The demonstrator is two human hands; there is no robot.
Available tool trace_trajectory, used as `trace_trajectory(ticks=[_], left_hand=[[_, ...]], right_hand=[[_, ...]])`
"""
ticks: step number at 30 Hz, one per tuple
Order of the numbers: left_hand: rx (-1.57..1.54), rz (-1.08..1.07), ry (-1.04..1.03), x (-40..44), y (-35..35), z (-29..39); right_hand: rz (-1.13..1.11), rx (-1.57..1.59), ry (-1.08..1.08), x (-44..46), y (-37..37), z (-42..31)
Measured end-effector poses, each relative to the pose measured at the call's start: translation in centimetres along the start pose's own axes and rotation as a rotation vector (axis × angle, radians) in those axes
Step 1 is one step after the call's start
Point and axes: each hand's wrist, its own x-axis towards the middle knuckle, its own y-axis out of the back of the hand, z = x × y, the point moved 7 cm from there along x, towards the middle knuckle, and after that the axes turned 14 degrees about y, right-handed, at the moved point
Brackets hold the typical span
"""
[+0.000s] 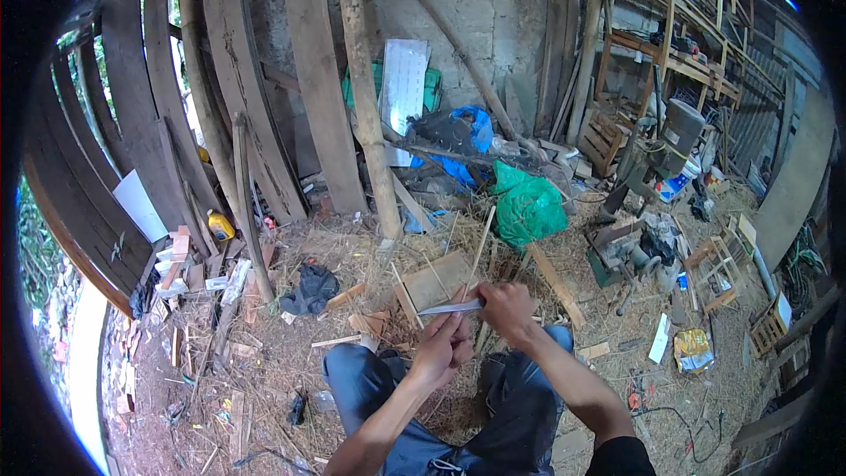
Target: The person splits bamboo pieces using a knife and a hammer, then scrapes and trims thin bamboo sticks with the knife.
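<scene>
Knife [451, 307] gripped in the right hand [508, 307] points left, long axis crossing the curled left hand [443, 345], whose hold I cannot tell.

The left hand [439, 350] curls near the clenched right hand [508, 308].

One narrow, pale blade [448, 308], two bare hands [443, 348] [508, 308], one bulging green plastic bag [531, 210] and one crumpled yellow-and-silver packet [693, 351] were visible.
</scene>
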Motion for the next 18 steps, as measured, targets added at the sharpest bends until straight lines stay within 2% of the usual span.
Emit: trace_trajectory(ticks=[2, 6, 9, 11, 15, 17, 18], left_hand=[[-0.020, -0.030, 0.039, -0.1, 0.3, -0.9], [-0.072, -0.065, 0.100, -0.1, 0.3, -1.5], [-0.140, -0.110, 0.109, 0.5, 0.8, -0.9], [-0.113, -0.086, 0.105, -0.6, 1.0, -0.5], [-0.077, -0.057, 0.118, -1.4, 2.1, -1.2], [-0.073, -0.071, 0.164, -2.9, 2.1, -2.2], [-0.057, -0.071, 0.211, -3.7, 2.4, -2.2]], right_hand=[[0.022, -0.103, -0.105, 0.2, 0.0, 1.8], [0.006, -0.073, -0.067, 0.3, -1.0, 3.8], [-0.059, -0.140, -0.120, 1.4, -1.4, 4.4], [-0.093, -0.150, -0.315, 1.3, -1.6, 6.1], [-0.046, -0.178, -0.371, 0.0, -1.9, 12.7], [-0.137, -0.268, -0.717, -2.7, -1.8, 17.7], [-0.132, -0.257, -0.721, -3.0, -1.4, 17.8]])
